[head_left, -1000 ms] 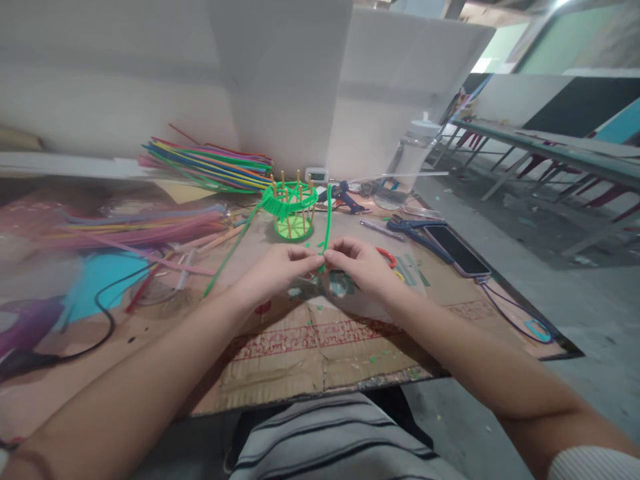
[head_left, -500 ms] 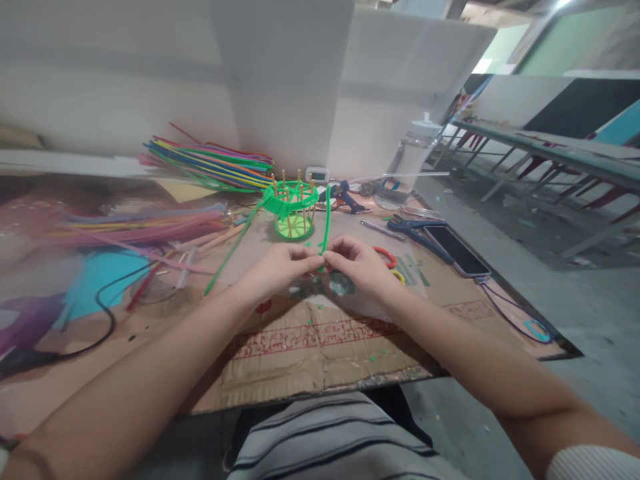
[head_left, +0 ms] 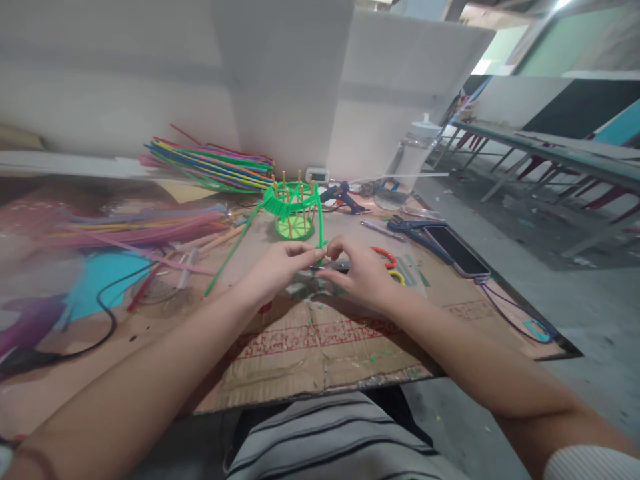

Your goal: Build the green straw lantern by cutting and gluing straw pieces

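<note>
My left hand (head_left: 287, 265) pinches the lower end of an upright green pipe cleaner (head_left: 321, 217). Close beside it on the right, my right hand (head_left: 357, 270) has its thumb and forefinger parted, with no object between them. Scissors with a red and a yellow handle loop (head_left: 384, 256) lie by my right fingers, their metal part showing between the fingertips. Just behind my hands stands a small round frame of wooden sticks (head_left: 295, 227) on a light green base, its upper rim wrapped in green pipe cleaner; a loose green strand trails from its left side.
Bundles of coloured pipe cleaners (head_left: 215, 163) lie at the back left. A blue sheet (head_left: 103, 283) and black cable are at left. On the right are pliers (head_left: 420, 233), a phone (head_left: 457, 250), a pen (head_left: 383, 230), a glue gun (head_left: 350, 199) and a clear bottle (head_left: 410, 160).
My right thumb and forefinger have parted from the green pipe cleaner. Its upright part has shifted slightly left, and a short green piece now sticks out by my fingertips.
</note>
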### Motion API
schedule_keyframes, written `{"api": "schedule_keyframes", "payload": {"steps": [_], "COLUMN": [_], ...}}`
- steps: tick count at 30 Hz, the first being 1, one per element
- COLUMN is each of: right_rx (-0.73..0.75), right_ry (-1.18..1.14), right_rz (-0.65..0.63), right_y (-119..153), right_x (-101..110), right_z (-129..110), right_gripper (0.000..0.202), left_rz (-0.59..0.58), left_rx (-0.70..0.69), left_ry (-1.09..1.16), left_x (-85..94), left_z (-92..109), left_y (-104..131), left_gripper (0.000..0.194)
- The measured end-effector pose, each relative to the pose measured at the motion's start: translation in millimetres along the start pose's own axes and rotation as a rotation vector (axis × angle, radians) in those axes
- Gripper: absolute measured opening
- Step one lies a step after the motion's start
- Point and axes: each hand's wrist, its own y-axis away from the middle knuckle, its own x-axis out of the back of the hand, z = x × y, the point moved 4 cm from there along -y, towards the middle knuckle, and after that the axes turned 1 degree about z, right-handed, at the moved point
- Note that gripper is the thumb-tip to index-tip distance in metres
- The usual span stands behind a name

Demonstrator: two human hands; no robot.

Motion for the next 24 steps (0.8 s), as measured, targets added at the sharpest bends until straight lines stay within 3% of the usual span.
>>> {"api": "schedule_keyframes", "payload": {"steps": [4,10,17,24], "right_rx": [0.060,0.027,-0.049,-0.374], "right_ry": [0.053,0.058,-0.066,-0.530], "right_rz": [0.020,0.055,-0.039,-0.076], "right_y": [0.7,1.3,-1.6,-6.2], "right_x": [0.1,1.6,-0.6,-7.5], "right_z": [-2.8,0.5,3.6,15.6], "right_gripper": [0.019,0.018,0.021,0.020], "left_rz": [-0.010,-0.040,-0.036,-0.084], "left_rx": [-0.001,-0.040,-0.091,-0.096], "left_ry": [0.046,-0.064,-0.197,-0.228], "left_x": [-5.4,-5.4,-2.6,-4.9], "left_z": [-0.8,-4.2,2.7,2.2], "left_y": [2.5,1.1,2.1,5.1], "left_gripper": [0.039,0.040,0.034,0.031]}}
